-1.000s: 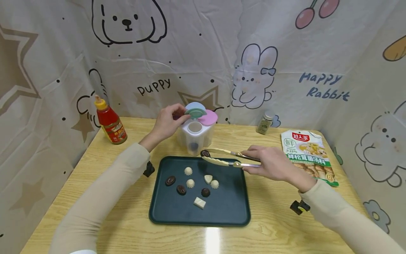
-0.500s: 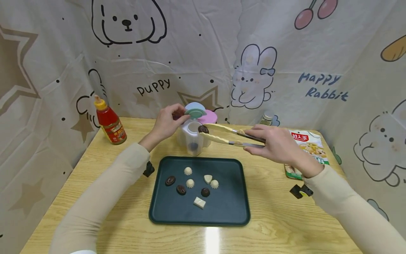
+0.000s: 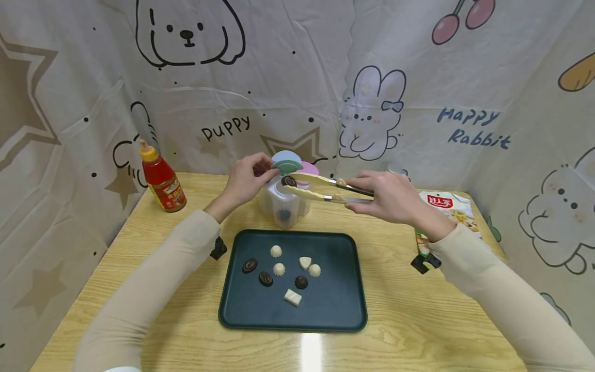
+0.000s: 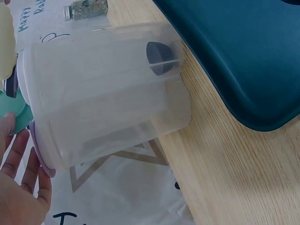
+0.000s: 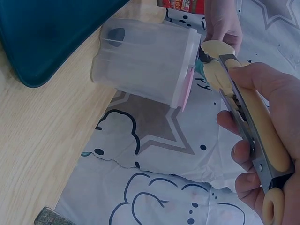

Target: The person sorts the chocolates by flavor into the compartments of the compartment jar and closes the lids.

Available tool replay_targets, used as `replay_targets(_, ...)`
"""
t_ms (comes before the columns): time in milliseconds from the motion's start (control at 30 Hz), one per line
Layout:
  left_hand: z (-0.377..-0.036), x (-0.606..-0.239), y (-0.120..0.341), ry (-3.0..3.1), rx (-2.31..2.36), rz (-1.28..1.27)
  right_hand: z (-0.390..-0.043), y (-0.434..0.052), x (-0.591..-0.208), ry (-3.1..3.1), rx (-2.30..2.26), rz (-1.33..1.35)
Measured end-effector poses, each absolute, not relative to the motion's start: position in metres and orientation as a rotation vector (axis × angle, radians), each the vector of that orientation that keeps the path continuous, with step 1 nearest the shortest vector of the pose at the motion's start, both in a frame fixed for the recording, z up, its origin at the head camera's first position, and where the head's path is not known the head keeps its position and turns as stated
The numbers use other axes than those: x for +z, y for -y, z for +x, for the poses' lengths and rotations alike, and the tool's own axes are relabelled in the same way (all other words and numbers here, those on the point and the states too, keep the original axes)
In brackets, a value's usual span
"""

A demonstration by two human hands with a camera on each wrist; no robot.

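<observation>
At the clear storage canister, my left hand pinches the raised green flip lid between thumb and fingers. My right hand grips yellow-tipped tongs, whose tips hold an oval dark chocolate right over the canister's uncovered opening. Through the canister wall, a dark piece shows at the bottom in the left wrist view. In front stands a dark green tray with several white and dark chocolates, among them a white rectangular chocolate.
A red sauce bottle with a yellow cap stands at the left. On the right lies a seasoning packet, partly behind the right arm. A small glass spice jar stands near the patterned cloth backdrop.
My right hand has lifted the tongs with the dark chocolate from the tray's back edge, moving up and left to the canister opening. The left hand keeps its place on the lid.
</observation>
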State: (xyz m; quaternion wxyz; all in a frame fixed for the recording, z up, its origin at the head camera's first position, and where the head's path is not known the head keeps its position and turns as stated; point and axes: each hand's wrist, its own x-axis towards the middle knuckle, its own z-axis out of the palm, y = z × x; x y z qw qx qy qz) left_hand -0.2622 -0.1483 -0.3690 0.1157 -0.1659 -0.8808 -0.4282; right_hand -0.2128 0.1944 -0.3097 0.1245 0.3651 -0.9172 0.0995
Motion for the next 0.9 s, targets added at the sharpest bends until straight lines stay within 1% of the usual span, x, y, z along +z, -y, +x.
replay_targets(433,-0.264,-0.37,0.147,2.58,-1.27,-0.491,-0.211,-0.198,-0.306,2.727,0.26,1.017)
replay_targets(667,-0.264,-0.369,0.147,2.577,-1.273,-0.487,-0.195,-0.211,-0.307,2.731,0.193,0.989)
replay_targets(900,-0.264,-0.37,0.149,2.578,-1.28,-0.479,-0.176,-0.226,-0.315,2.753,0.228,0.952)
